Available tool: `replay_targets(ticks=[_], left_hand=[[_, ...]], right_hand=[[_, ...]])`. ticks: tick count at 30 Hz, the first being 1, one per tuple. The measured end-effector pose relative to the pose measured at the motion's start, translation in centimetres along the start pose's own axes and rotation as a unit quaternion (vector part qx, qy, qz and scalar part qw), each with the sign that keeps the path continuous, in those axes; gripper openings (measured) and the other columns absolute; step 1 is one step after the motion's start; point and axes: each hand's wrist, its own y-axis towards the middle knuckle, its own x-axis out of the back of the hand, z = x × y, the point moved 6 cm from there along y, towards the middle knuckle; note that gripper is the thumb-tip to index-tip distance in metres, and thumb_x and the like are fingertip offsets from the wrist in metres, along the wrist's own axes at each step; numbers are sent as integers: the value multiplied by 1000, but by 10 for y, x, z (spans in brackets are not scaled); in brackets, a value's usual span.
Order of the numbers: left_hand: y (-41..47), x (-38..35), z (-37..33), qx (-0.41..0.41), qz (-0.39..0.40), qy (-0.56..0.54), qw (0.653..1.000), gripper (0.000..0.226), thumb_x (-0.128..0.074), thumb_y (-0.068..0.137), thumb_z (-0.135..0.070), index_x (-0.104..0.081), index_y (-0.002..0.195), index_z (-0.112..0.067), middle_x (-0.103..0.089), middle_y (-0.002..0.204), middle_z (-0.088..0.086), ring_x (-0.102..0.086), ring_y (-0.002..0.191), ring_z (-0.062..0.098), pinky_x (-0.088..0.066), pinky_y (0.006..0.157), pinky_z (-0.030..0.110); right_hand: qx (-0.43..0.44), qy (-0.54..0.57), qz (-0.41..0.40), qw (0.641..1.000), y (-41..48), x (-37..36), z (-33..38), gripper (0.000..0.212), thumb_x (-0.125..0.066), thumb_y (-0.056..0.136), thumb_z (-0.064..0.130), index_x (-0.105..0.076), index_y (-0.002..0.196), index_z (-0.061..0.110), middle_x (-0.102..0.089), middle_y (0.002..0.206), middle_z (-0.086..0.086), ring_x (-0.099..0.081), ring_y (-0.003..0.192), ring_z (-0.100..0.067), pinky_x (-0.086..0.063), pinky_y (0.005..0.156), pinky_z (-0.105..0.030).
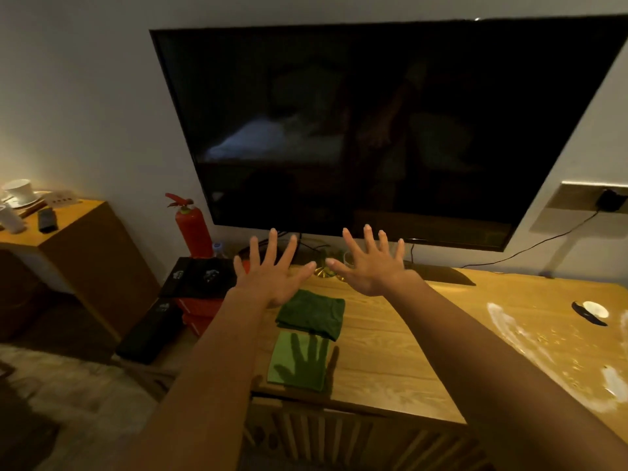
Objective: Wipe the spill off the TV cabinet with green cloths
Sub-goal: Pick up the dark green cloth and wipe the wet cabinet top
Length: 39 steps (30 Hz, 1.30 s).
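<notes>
Two folded green cloths lie at the left end of the wooden TV cabinet (390,351): a dark green cloth (311,314) further back and a light green cloth (299,363) near the front edge. A white smeared spill (530,338) with yellowish bits spreads over the cabinet's right part. My left hand (272,270) hovers with fingers spread above the dark cloth's far left corner. My right hand (370,263) is held up beside it, fingers spread, holding nothing. The left hand's shadow falls on the light cloth.
A large black TV (373,130) hangs on the wall above the cabinet. A red fire extinguisher (192,229) stands at the left, with black and red boxes (197,277) beside it. A small white dish (594,309) sits near the spill. A side table (68,239) holds cups.
</notes>
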Motion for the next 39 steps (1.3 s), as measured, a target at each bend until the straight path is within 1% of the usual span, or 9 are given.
replay_targets(ticks=[10, 16, 19, 21, 23, 25, 28, 30, 39], left_hand=[[62, -82, 23, 31, 66, -19, 997, 81, -6, 75, -91, 25, 140, -55, 40, 152, -12, 34, 142, 25, 11, 114, 58], [76, -131, 46, 30, 136, -10, 990, 87, -25, 82, -84, 14, 150, -46, 34, 157, -6, 26, 145, 32, 5, 115, 62], [87, -149, 58, 10, 160, 12, 987, 82, -32, 91, -71, 9, 153, -38, 31, 159, -4, 22, 147, 32, 1, 117, 61], [99, -160, 66, -8, 170, 41, 984, 77, -37, 96, -60, 5, 155, -33, 26, 161, -2, 21, 147, 32, 1, 118, 61], [115, -170, 71, -23, 172, 55, 983, 69, -39, 99, -49, -6, 156, -28, 11, 165, 1, 12, 149, 32, -3, 119, 59], [130, -180, 74, -44, 169, 63, 983, 58, -43, 100, -41, -27, 152, -23, -15, 163, 4, -9, 149, 31, -15, 117, 57], [147, -201, 80, -68, 176, 37, 981, 42, -52, 97, -31, -51, 137, -19, -46, 146, 6, -40, 133, 26, -36, 108, 47], [152, -216, 88, -65, 184, 13, 981, 35, -57, 95, -25, -57, 129, -19, -54, 132, 6, -49, 121, 26, -42, 101, 42], [167, -263, 110, -149, 173, 61, 972, 54, -65, 84, -11, -49, 134, -25, -49, 125, 1, -45, 117, 25, -39, 94, 39]], right_hand=[[40, 20, 98, 994, 74, -89, -7, 84, -14, 84, 82, 15, 151, 41, 23, 161, -8, 21, 146, -35, 11, 114, -65], [48, 16, 163, 985, 96, -144, -8, 87, -40, 90, 71, 6, 154, 35, 16, 163, -12, 14, 148, -38, 4, 115, -66], [53, 9, 193, 980, 103, -171, -7, 82, -49, 91, 62, -10, 155, 31, 2, 164, -14, -1, 149, -40, -1, 116, -64], [60, 15, 202, 977, 108, -185, -6, 71, -53, 91, 56, -29, 151, 26, -21, 160, -16, -21, 145, -40, -15, 116, -60], [60, 39, 192, 979, 114, -196, -7, 51, -56, 91, 49, -51, 134, 20, -51, 137, -14, -48, 125, -34, -40, 103, -47], [33, 83, 180, 980, 118, -208, -7, 37, -59, 92, 40, -60, 120, 16, -61, 116, -11, -57, 107, -30, -48, 84, -36], [-6, 109, 176, 978, 121, -228, -5, 31, -58, 93, 31, -62, 118, 14, -61, 114, -12, -58, 105, -32, -49, 81, -36], [-23, 105, 182, 977, 124, -243, -2, 30, -58, 93, 27, -63, 120, 14, -59, 117, -12, -57, 107, -32, -50, 83, -37], [-71, 67, 217, 971, 125, -294, 5, 36, -59, 92, 21, -55, 128, 20, -51, 123, -8, -50, 114, -30, -48, 82, -38]])
